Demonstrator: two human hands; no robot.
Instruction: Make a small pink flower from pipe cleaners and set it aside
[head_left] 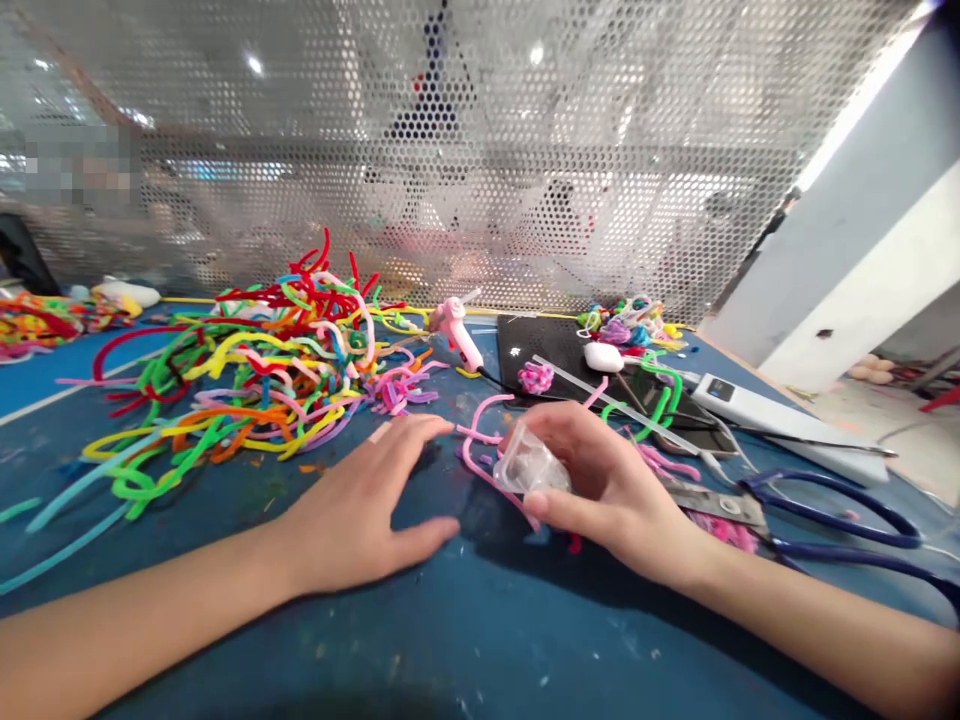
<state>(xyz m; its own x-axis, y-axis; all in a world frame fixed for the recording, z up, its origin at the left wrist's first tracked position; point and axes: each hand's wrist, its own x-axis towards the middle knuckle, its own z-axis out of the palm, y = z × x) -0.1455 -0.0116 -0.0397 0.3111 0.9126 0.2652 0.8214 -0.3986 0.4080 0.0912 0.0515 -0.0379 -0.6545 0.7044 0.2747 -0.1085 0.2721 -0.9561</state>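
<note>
My right hand [592, 480] is closed around a small clear plastic bag [531, 462], thumb on the near side; what the bag contains is too blurred to name. To the left, my left hand [375, 500] hovers low above the table with thumb and fingers apart and nothing between them. Pink pipe cleaners [480, 455] lie on the table between the two hands. Beyond my left hand spreads a big tangle of colourful pipe cleaners [255, 370]. Blue-handled scissors [832, 520] rest beside my right wrist, their blades partly hidden.
A pink hot glue gun [457, 335] lies behind the hands. Right of it are a black sheet [544, 340], a pink fuzzy ball [535, 377], a white earbud case [603, 357], a glue stick [622, 405] and a white device [787, 425]. Perforated metal mesh [480, 150] borders the blue table.
</note>
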